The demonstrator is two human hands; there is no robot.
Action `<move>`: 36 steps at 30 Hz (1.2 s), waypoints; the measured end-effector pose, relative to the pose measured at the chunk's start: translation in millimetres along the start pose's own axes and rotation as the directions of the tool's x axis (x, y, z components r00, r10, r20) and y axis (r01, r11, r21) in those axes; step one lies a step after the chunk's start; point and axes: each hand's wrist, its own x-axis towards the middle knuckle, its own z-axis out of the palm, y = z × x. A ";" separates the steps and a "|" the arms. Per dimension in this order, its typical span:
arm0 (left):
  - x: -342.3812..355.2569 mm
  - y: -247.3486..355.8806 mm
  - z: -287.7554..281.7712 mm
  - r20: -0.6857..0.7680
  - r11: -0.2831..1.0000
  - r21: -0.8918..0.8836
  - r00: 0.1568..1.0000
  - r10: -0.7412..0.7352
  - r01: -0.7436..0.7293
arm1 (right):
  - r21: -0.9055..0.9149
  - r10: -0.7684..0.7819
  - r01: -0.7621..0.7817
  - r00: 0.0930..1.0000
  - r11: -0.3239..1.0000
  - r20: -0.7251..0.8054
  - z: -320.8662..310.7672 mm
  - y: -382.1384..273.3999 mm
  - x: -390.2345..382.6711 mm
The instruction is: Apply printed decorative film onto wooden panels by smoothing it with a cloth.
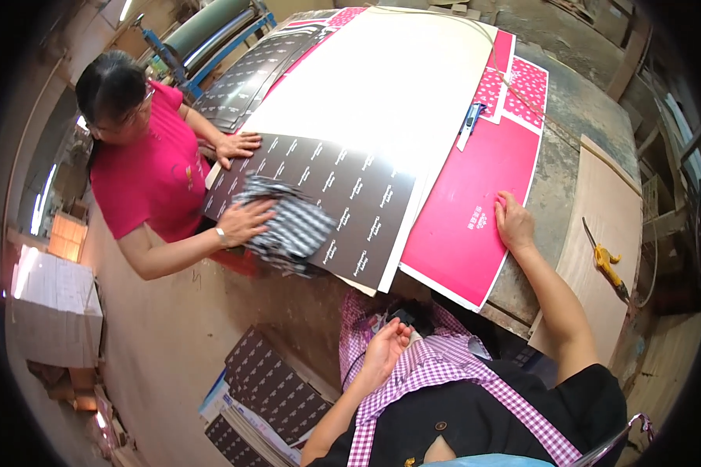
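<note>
The worn surface carries a big white sheet; a pink sheet lies at its near edge, long axis running away from you. Your right hand presses flat on the sheet's right edge, fingers together. Your left hand hangs loosely curled, empty, below the surface's near edge, farther off.

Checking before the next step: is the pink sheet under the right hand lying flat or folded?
Flat: the pink sheet lies spread on the table, right hand pressing its edge.
</note>
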 end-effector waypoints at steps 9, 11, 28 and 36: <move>7.5 7.7 -18.7 0.011 0.998 0.065 1.000 0.003 -0.003 | 0.014 0.016 -0.016 0.999 1.000 -0.035 4.5 -4.2 0.8; 10.2 6.5 -20.3 0.004 0.999 0.044 1.000 -0.003 0.003 | 0.022 0.016 -0.015 0.999 1.000 -0.042 5.7 -1.3 0.5; 8.7 -0.3 -15.1 -0.060 1.000 0.016 0.998 0.026 -0.025 | 0.037 0.014 -0.013 0.999 0.999 -0.035 9.0 4.4 1.6; 9.1 -4.5 -14.5 -0.108 1.000 0.010 0.994 0.031 -0.030 | 0.056 0.000 0.003 0.999 0.998 -0.043 7.0 0.6 1.3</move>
